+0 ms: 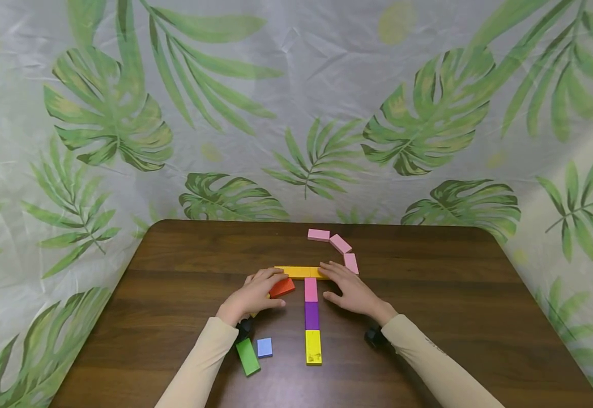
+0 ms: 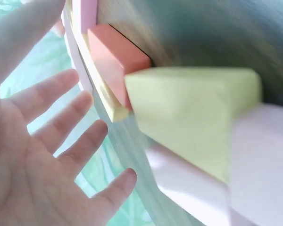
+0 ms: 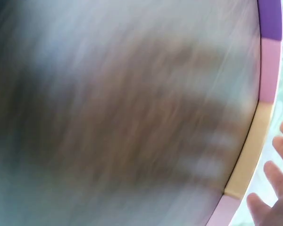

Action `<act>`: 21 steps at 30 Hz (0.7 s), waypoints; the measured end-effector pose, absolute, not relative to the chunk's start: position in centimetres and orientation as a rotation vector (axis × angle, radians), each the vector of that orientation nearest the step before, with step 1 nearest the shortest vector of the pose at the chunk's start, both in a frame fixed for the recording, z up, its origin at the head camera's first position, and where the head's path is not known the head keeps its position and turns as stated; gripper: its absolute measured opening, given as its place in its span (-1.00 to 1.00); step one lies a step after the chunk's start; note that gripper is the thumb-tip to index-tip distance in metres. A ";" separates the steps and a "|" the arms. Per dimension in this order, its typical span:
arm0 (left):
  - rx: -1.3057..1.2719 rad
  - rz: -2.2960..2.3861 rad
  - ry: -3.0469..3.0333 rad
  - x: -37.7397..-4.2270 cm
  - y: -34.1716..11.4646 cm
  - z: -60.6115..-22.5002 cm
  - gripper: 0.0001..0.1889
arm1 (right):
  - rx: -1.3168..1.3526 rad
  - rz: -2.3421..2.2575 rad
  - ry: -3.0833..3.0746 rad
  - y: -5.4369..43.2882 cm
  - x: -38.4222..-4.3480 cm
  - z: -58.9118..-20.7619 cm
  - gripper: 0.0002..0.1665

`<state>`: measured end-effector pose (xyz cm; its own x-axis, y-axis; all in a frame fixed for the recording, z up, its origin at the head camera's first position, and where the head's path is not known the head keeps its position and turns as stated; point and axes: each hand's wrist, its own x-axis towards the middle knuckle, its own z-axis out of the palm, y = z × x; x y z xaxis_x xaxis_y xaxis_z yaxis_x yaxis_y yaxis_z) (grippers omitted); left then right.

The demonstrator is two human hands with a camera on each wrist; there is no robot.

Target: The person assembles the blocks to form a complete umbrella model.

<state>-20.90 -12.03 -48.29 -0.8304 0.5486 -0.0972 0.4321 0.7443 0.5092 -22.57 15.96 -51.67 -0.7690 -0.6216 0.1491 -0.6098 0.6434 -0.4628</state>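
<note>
An orange-yellow row of wooden blocks [image 1: 294,272] lies crosswise on the table. Below its middle runs a line of a pink block [image 1: 310,289], a purple block [image 1: 311,315] and a yellow block [image 1: 314,347]. My left hand [image 1: 252,292] reaches the row's left end, fingers extended, and partly covers a red block [image 1: 282,288]. Palm and spread fingers hold nothing in the left wrist view. At the row's right end, my right hand [image 1: 353,290] has its fingertips over the orange-yellow block; whether they touch it, I cannot tell. Its fingers look loosely extended.
Several pink blocks [image 1: 340,243] curve behind the row, near the right hand. A green block [image 1: 247,357] and a light blue block [image 1: 264,347] lie by the left wrist. The brown table [image 1: 429,340] ends at a leaf-patterned cloth [image 1: 316,85].
</note>
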 end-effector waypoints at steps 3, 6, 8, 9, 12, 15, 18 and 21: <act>0.778 0.698 2.733 -20.6 -12.7 -48.5 -0.38 | -1.107 -0.759 2.813 15.4 -22.4 -51.7 -0.28; 0.767 0.700 2.751 -20.3 -13.0 -48.6 -0.42 | -1.116 -0.721 2.797 14.8 -22.1 -51.6 -0.26; 0.747 0.718 2.759 -20.1 -13.1 -48.7 -0.45 | -1.118 -0.710 2.783 14.4 -22.0 -51.5 -0.25; 0.732 0.727 2.764 -20.1 -13.1 -48.8 -0.47 | -1.118 -0.702 2.777 14.3 -21.9 -51.5 -0.25; 0.702 0.758 2.794 -20.0 -12.9 -49.1 -0.50 | -1.110 -0.690 2.758 14.0 -21.7 -51.3 -0.24; 0.695 0.746 2.839 -20.1 -12.8 -49.3 -0.53 | -1.098 -0.680 2.746 13.9 -21.6 -51.2 -0.24; 0.706 0.715 2.879 -20.3 -12.7 -49.7 -0.55 | -1.096 -0.677 2.744 13.9 -21.5 -51.1 -0.24; 0.719 0.682 2.909 -20.4 -12.6 -49.9 -0.56 | -1.091 -0.671 2.746 14.0 -21.6 -51.2 -0.25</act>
